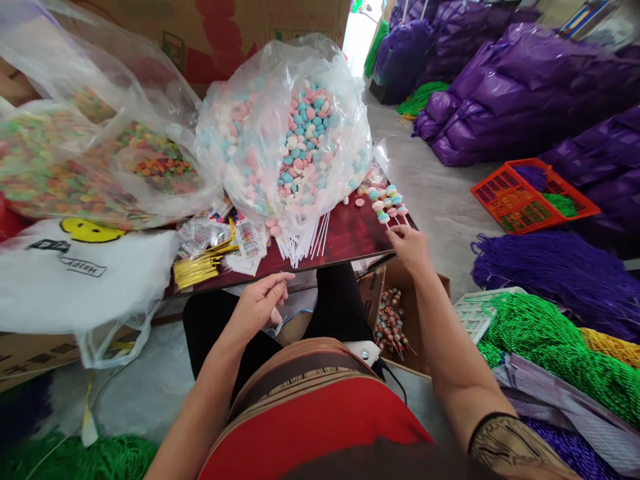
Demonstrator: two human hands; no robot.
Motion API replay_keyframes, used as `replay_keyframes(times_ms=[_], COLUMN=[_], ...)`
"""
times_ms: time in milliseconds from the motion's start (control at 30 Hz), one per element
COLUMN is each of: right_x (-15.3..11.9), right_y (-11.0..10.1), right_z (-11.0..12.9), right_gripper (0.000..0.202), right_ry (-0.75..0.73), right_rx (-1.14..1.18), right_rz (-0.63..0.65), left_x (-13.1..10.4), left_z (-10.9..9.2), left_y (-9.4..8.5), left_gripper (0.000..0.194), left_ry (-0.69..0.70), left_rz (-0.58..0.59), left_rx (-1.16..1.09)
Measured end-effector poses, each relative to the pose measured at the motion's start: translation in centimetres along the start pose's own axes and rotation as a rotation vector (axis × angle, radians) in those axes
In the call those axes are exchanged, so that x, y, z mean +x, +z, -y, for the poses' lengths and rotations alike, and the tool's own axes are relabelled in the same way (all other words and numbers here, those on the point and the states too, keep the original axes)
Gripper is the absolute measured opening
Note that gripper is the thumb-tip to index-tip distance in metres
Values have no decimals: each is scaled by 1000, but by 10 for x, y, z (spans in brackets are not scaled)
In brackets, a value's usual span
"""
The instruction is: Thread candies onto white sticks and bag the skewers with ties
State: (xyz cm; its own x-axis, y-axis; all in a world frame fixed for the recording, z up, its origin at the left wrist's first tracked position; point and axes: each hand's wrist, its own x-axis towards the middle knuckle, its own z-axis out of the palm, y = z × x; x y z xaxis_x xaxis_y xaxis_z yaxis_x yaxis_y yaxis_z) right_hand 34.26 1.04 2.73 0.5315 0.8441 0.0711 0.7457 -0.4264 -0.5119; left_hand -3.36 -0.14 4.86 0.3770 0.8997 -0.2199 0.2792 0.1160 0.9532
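Observation:
My right hand (409, 248) is at the table's right corner, thumb and fingers pinching the stick end of a candy skewer (379, 209). Pink, blue, white and yellow candies are threaded on it. More candy skewers (395, 200) lie right beside it. Just off the front edge, my left hand (263, 297) is loosely closed with the fingers curled together; nothing shows in it. Near it on the table lies a bunch of white sticks (303, 241). Behind them bulges a clear plastic bag of candies (295, 140) in pink, blue and white. One loose pink candy (359, 203) lies near the skewers.
Left on the dark red table (345, 230) are gold twist ties (205, 263), printed packets (250, 240), a bag of multicoloured candies (65, 157) and a white smiley bag (90, 273). Below right, a cardboard box (425, 313) holds wrapped skewers. Purple bundles (500, 93) and an orange basket (535, 197) stand right.

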Motion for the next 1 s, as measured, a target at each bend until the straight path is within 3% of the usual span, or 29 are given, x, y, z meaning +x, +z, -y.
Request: replay_keyframes(times_ms=[100, 167, 233, 300, 367, 500, 600, 700, 867, 933, 1000], right_x=[-44, -73, -97, -115, -126, -141, -155, -167, -164, -156, -149], right_y=[1, 6, 13, 20, 26, 37, 46, 57, 65, 64, 63], right_z=[10, 24, 41, 58, 71, 82, 85, 91, 104, 108, 112], right_gripper=[32, 32, 28, 23, 19, 21, 36, 44, 42, 40, 36], right_ry=[-106, -162, -222, -285, -323, -293, -181, -30, 88, 108, 107], right_rx=[275, 393, 461, 496, 519, 597, 710, 819, 925, 986, 1026], right_rz=[52, 148, 244, 328, 397, 551, 751, 872, 900, 856, 811], left_x=[13, 25, 36, 43, 44, 35, 28, 24, 21, 29, 44], left_z=[-2, -5, -6, -4, -1, 11, 20, 28, 28, 25, 22], left_y=[10, 19, 25, 28, 28, 26, 28, 27, 3, -14, -32], left_gripper=[44, 63, 85, 94, 80, 54, 48, 46, 59, 56, 46], left_ry=[76, 138, 217, 279, 285, 258, 243, 228, 311, 313, 276], left_rz=[-80, -142, -142, -114, -113, -225, -242, -226, -180, -308, -481], left_rx=[-35, -105, -190, -238, -251, -180, -125, -80, -46, 44, 273])
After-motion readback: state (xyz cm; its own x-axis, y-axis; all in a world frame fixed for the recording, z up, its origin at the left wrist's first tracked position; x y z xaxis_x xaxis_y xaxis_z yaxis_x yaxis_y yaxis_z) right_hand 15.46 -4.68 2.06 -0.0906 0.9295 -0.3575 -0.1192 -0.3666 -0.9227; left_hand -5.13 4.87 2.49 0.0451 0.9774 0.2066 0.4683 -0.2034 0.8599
